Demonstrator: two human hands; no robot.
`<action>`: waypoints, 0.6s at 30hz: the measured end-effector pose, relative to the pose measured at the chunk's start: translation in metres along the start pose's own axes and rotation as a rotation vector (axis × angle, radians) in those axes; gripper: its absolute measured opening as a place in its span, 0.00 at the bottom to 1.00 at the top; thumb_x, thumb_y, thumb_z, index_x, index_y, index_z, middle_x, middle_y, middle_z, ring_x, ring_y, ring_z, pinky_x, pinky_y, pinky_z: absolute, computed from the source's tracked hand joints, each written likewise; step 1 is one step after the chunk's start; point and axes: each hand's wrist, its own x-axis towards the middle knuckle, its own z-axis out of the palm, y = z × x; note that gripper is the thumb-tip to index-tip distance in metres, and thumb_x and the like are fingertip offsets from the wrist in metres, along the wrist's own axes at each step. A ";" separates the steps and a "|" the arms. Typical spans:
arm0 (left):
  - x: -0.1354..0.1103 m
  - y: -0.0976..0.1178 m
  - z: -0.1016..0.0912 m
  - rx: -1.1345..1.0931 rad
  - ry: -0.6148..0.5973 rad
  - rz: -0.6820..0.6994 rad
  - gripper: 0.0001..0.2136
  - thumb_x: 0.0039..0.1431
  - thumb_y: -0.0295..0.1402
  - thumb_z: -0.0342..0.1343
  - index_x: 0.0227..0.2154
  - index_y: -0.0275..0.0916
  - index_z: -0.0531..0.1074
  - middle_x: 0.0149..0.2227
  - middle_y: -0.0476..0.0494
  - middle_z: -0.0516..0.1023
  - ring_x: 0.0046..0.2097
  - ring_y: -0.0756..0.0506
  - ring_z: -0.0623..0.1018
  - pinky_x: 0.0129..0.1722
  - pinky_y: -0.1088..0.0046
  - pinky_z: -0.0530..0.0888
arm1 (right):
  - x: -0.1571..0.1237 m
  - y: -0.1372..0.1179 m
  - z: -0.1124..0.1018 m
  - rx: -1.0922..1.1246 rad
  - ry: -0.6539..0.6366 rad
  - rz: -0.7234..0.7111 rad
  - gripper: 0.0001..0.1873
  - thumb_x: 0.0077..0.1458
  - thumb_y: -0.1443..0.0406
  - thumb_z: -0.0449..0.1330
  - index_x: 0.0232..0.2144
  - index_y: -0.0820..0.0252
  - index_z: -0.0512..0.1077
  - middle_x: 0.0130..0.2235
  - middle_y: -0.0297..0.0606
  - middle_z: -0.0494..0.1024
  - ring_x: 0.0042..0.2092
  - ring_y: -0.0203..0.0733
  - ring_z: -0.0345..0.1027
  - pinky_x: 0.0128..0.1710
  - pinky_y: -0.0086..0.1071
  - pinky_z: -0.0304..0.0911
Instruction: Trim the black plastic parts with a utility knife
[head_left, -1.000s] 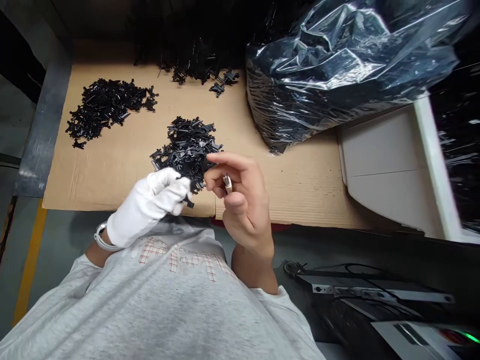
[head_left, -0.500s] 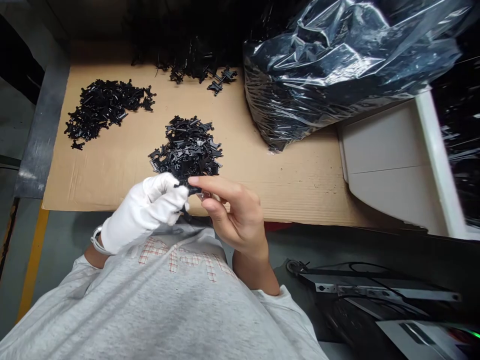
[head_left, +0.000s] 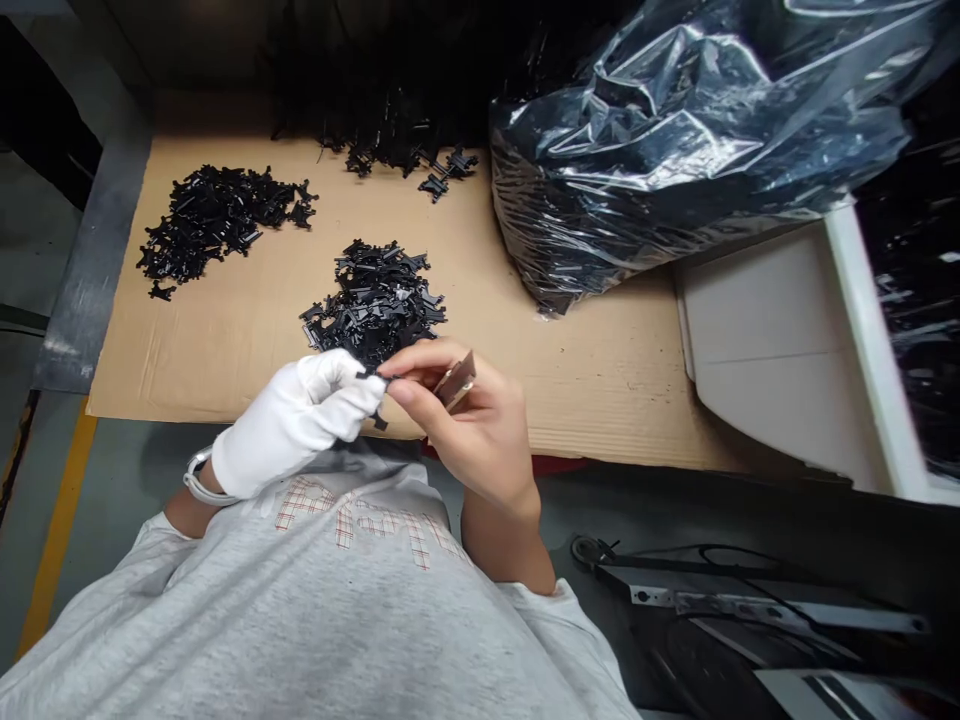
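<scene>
My left hand (head_left: 300, 420), in a white glove, is closed on a small black plastic part (head_left: 380, 422) just over the front edge of the cardboard. One end of the part sticks out below the gloved fingers. Bare, my right hand (head_left: 487, 430) brings its thumb and index tips together against the part. A thin, flat blade-like piece (head_left: 456, 381), brownish with a light edge, is tucked in the right fingers and points up and away. Right behind both hands lies a pile of similar black parts (head_left: 375, 295).
Another heap of black parts (head_left: 214, 220) lies at the left of the cardboard sheet (head_left: 225, 350), with more parts (head_left: 397, 145) at the back. A large dark plastic bag (head_left: 637, 150) bulges at the right beside a white open box (head_left: 772, 340).
The blade-like piece has turned upward, away from the part, and shows more clearly in my right hand. The right fingertips have closed in on the black part at the left glove.
</scene>
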 end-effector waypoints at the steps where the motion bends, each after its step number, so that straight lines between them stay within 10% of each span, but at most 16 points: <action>1: 0.002 -0.003 0.000 0.042 0.004 0.021 0.16 0.61 0.39 0.60 0.22 0.40 0.62 0.20 0.57 0.62 0.23 0.55 0.61 0.25 0.76 0.64 | 0.001 -0.001 0.000 -0.009 -0.011 0.024 0.10 0.63 0.58 0.64 0.32 0.56 0.76 0.26 0.28 0.72 0.25 0.29 0.59 0.22 0.25 0.56; 6: 0.017 -0.028 -0.032 0.279 0.157 0.111 0.09 0.60 0.40 0.60 0.32 0.40 0.73 0.32 0.49 0.78 0.33 0.50 0.75 0.35 0.73 0.70 | 0.019 0.010 -0.007 -0.164 0.013 0.152 0.10 0.60 0.60 0.63 0.28 0.58 0.74 0.22 0.28 0.69 0.23 0.30 0.56 0.21 0.26 0.53; 12: 0.020 -0.053 -0.144 0.927 1.034 -0.033 0.08 0.59 0.38 0.60 0.39 0.41 0.75 0.28 0.47 0.76 0.40 0.42 0.77 0.41 0.65 0.63 | 0.053 0.044 -0.019 -0.439 0.019 0.259 0.16 0.57 0.52 0.61 0.26 0.58 0.73 0.20 0.28 0.66 0.22 0.33 0.53 0.23 0.30 0.51; 18: 0.013 -0.056 -0.198 0.915 0.896 0.020 0.06 0.52 0.28 0.63 0.34 0.41 0.79 0.21 0.57 0.59 0.31 0.51 0.67 0.33 0.71 0.52 | 0.066 0.064 -0.020 -0.508 0.063 0.274 0.14 0.55 0.54 0.60 0.26 0.58 0.72 0.20 0.29 0.67 0.23 0.35 0.55 0.27 0.33 0.51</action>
